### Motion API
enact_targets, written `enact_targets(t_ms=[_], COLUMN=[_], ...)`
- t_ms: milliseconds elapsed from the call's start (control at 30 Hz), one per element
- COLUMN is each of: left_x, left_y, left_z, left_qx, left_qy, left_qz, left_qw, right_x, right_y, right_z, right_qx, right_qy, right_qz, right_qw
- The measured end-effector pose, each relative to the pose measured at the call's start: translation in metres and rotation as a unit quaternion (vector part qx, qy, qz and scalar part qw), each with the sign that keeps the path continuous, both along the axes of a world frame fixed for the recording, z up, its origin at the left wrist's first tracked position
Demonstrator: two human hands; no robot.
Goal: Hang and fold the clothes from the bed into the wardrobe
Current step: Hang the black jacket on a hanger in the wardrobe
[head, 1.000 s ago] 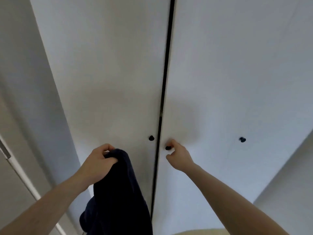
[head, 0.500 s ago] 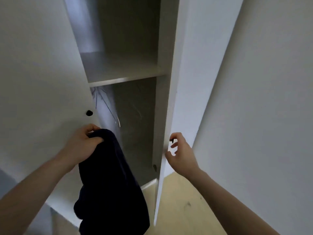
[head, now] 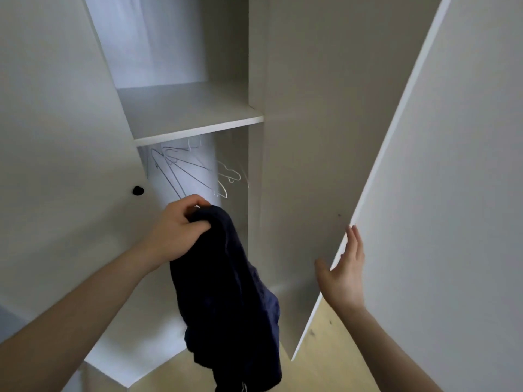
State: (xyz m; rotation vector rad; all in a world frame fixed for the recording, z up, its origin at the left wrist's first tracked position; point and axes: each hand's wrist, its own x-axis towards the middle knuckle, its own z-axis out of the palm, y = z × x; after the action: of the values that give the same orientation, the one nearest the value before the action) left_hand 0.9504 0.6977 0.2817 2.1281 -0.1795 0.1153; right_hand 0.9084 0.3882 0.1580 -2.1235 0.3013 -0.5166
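My left hand [head: 177, 232] is shut on the top of a dark navy garment [head: 229, 301], which hangs down in front of the open white wardrobe. My right hand [head: 343, 274] is open, fingers spread, its palm against the edge of the right wardrobe door [head: 410, 179], which stands swung out. Inside, a white shelf [head: 192, 114] lies above a hanging space with several thin wire hangers [head: 184, 171]. The rail that holds them is hidden under the shelf.
The left wardrobe door [head: 70, 154] stays shut, with a small black knob [head: 138, 190] near its edge. A vertical divider panel [head: 256, 193] borders the hanging space on the right. Light wooden floor [head: 334, 360] shows below.
The right door has swung from shut to wide open. My right hand left the knob and now rests flat on the door's edge. My left hand kept holding the garment.
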Motion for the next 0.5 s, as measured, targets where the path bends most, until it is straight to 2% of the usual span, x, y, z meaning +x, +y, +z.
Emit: enact_targets(t_ms=[33, 100, 233, 333, 433, 500], left_x=[-0.001, -0.004, -0.012, -0.017, -0.024, -0.033], left_y=[0.0, -0.001, 0.001, 0.009, 0.019, 0.032], left_z=[0.001, 0.006, 0.021, 0.033, 0.04, 0.044], left_qx=[-0.005, -0.021, -0.046, -0.077, -0.114, -0.143], left_qy=[-0.022, -0.058, -0.099, -0.127, -0.137, -0.121], left_qz=[-0.011, -0.027, -0.049, -0.055, -0.049, -0.064], left_qw=[1.0, 0.998, 0.993, 0.987, 0.983, 0.98], right_x=[-0.002, 0.001, 0.03, 0.057, 0.073, 0.076], right_y=[0.007, 0.02, 0.034, 0.044, 0.064, 0.081], right_z=[-0.005, -0.015, -0.042, -0.075, -0.103, -0.103], right_qx=[-0.01, -0.023, -0.092, -0.152, -0.114, -0.048], right_qy=[0.005, 0.079, 0.26, 0.324, 0.338, 0.34], right_qz=[0.017, 0.098, 0.251, 0.292, 0.287, 0.282], right_qw=[1.0, 0.992, 0.928, 0.887, 0.889, 0.896])
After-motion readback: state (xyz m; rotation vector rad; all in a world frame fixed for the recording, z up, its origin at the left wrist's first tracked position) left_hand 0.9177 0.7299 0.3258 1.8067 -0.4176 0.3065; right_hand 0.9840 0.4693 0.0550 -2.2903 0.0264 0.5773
